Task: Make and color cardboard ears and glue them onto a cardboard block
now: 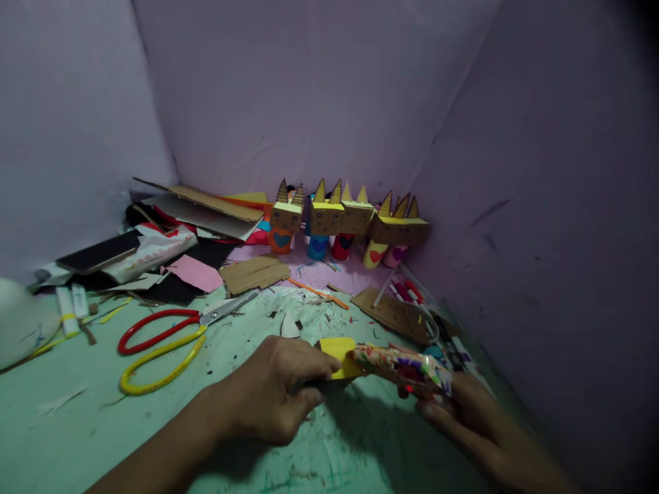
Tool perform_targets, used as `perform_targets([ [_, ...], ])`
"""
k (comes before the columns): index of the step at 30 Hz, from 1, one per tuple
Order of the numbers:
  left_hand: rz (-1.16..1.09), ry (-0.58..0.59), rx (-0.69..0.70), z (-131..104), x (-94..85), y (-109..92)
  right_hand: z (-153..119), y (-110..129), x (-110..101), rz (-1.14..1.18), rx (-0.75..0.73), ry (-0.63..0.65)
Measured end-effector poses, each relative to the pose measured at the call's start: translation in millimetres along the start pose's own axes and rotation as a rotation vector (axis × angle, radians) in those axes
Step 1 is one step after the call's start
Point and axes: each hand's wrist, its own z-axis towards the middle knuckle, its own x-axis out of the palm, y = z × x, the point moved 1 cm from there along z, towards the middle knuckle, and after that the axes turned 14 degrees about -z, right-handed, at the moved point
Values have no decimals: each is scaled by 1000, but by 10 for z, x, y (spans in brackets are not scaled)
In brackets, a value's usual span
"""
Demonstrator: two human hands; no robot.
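Note:
My left hand (281, 391) pinches a yellow-faced cardboard piece (340, 350) between thumb and fingers, just above the table. My right hand (463, 412) is wrapped round a glue gun (401, 363) covered in colourful patterned wrapping, with a small red light glowing on its side. The gun's tip is at the right side of the yellow piece; whether they touch I cannot tell. To the left of my left hand lie scissors (206, 319) with one red and one yellow handle, blades pointing away to the right. A small white scrap (290, 326) rests beyond my left hand.
Several box-headed, horned paper figures (327, 219) stand at the back. Cardboard sheets (206, 206), a dark phone (97, 252) and pink paper (195, 273) are piled at left. Markers (412, 291) and a cardboard scrap (394, 315) lie along the right wall (540, 240). A white rounded object (20, 322) sits far left.

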Motion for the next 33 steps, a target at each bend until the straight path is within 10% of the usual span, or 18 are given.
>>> perform_targets([
  [26,43,10,-19,0,-5,7,-42,-137,-48,-140,12,-1],
  [33,-87,-29,-134,14,-2,-6,106,-115,112,391,239,-116],
])
